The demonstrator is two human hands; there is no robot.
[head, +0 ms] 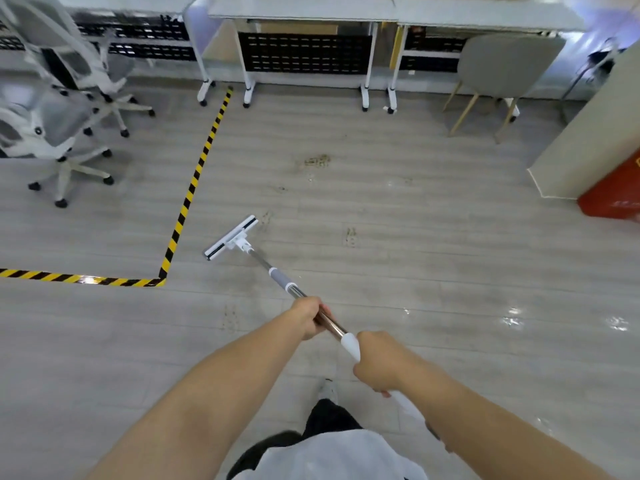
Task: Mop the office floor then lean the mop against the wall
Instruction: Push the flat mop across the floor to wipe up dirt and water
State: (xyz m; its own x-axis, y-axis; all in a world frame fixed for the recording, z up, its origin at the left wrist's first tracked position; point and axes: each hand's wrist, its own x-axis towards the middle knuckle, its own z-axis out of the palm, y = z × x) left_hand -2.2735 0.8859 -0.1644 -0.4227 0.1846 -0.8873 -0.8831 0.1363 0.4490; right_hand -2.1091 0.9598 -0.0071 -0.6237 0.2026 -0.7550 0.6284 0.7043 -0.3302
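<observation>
Pale grey plank floor point(415, 265) fills the scene. Yellow-and-black hazard tape point(194, 188) is stuck to it in an L on the left. The mop point(278, 275) rests its flat white head on the boards just right of the tape. Muddy marks point(317, 161) lie farther off, and wet patches point(512, 318) glint at near right. Wheeled office chairs point(69, 157) stand far left, desks point(304, 53) along the far edge, a red box point(613, 199) at right

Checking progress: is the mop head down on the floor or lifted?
Down, apparently: the mop head lies flat on the floor, pole slanting up to left hand and right hand.
</observation>
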